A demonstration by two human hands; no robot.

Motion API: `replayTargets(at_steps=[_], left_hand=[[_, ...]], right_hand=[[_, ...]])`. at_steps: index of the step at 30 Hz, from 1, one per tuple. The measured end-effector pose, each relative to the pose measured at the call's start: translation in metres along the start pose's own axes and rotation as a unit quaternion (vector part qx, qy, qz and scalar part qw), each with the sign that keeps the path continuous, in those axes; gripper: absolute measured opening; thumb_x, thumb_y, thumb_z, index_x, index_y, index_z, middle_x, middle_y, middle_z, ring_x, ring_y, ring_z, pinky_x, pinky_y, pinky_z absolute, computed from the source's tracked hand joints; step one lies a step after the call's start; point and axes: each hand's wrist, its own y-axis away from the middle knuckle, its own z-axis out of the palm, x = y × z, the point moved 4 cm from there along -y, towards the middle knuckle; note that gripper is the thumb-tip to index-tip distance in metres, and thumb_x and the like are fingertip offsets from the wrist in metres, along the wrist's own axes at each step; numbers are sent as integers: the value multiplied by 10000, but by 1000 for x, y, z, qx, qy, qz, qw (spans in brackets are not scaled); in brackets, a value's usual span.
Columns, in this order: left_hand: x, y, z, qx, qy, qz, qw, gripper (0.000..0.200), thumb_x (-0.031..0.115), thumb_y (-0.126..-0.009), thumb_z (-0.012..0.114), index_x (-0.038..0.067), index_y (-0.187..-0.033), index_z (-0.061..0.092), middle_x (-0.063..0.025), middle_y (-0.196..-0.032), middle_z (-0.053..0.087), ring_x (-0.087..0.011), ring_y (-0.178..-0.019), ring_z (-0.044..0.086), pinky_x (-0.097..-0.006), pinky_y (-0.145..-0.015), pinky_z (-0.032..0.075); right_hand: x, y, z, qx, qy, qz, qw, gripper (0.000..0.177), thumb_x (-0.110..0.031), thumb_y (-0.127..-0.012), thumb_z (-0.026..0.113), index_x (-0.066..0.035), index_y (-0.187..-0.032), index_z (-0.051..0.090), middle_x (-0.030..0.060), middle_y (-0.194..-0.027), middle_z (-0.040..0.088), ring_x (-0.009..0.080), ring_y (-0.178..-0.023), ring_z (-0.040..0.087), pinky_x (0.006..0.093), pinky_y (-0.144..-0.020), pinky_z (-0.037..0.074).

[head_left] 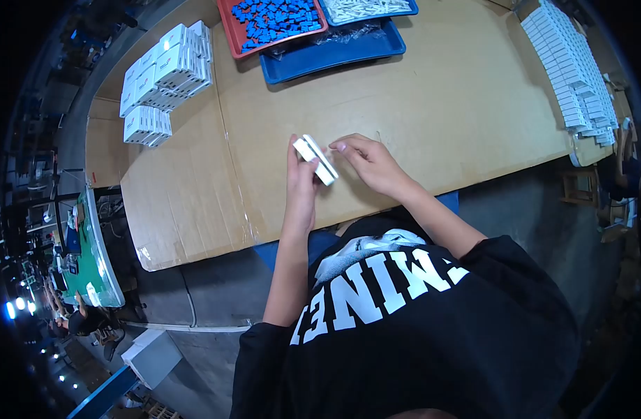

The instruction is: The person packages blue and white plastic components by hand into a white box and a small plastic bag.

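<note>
Above the cardboard-covered table, my left hand [302, 183] grips a small white box [316, 160], which is tilted and shows a dark line along its side. Just to the right of the box is my right hand [366, 162], its fingers curled toward it. The thumb and fingertips of my right hand are close together, and whether something small is between them is too small to tell.
A red tray [235, 49] of blue pieces and a blue tray [334, 61] lie at the table's far side, with a tray of white pieces [366, 8] above. White boxes are stacked at the left [168, 70] and right [568, 77]. Other people sit farther off.
</note>
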Motion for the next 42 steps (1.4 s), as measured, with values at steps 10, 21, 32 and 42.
replayTargets(at_steps=[10, 21, 32, 42], left_hand=[[5, 5, 12, -87, -133, 226, 961, 924, 215, -919, 671, 58, -1646, 125, -194, -1599, 331, -320, -1517, 325, -444, -1264, 237], [21, 20, 36, 35, -60, 312, 948, 1025, 802, -967, 339, 25, -1618, 188, -207, -1511, 406, -301, -1394, 419, -425, -1181, 317], [22, 34, 47, 57, -43, 317, 946, 1066, 822, -952, 376, -51, -1550, 251, -196, -1415, 446, -267, -1369, 428, -395, -1179, 303], [8, 21, 42, 76, -24, 305, 949, 1057, 828, -957, 343, -8, -1592, 223, -191, -1452, 444, -278, -1359, 438, -400, -1147, 333]], right_hand=[[-9, 4, 8, -78, -214, 171, 959, 517, -322, -979, 727, 31, -1333, 596, 112, -1171, 688, 188, -1056, 680, 316, -904, 553], [-64, 30, 30, 10, -131, -126, 983, 581, -168, -954, 729, 21, -1463, 523, 243, -1577, 454, 340, -1476, 440, 403, -1203, 364], [-66, 41, 34, 69, 18, -248, 966, 499, -156, -1031, 608, 97, -1450, 509, 325, -1498, 497, 427, -1383, 528, 407, -1091, 490], [-45, 36, 46, 56, -135, -152, 977, 500, -194, -1068, 560, 59, -1484, 448, 242, -1548, 461, 331, -1439, 476, 386, -1159, 414]])
